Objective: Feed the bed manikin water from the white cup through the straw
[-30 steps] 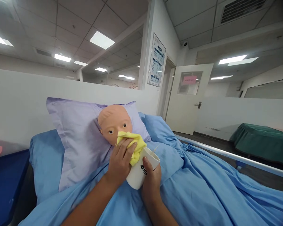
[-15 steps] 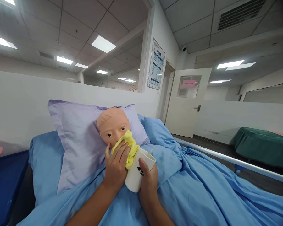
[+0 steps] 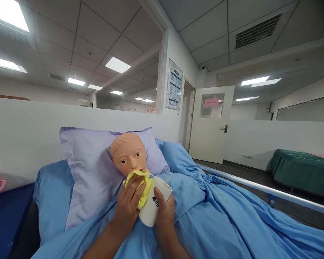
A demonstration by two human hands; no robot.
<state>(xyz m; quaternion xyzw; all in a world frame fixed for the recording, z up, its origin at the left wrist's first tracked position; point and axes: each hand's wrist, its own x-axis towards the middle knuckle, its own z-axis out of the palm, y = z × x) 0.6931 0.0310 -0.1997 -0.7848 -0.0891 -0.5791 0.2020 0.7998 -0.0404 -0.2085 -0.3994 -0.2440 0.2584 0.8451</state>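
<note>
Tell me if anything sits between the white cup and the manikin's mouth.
Yes: the yellow cloth, held by the left hand, is bunched against the manikin below its mouth, between it and the white cup in the right hand.

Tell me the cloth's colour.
Yellow. The cloth, in the left hand beside the cup, shows best in the head view.

Bare from both forearms down to left hand (image 3: 128, 207) and right hand (image 3: 164, 213), uncovered right to the lower edge of view.

Manikin head (image 3: 128, 154) ahead; bed rail (image 3: 259, 187) rt
</note>
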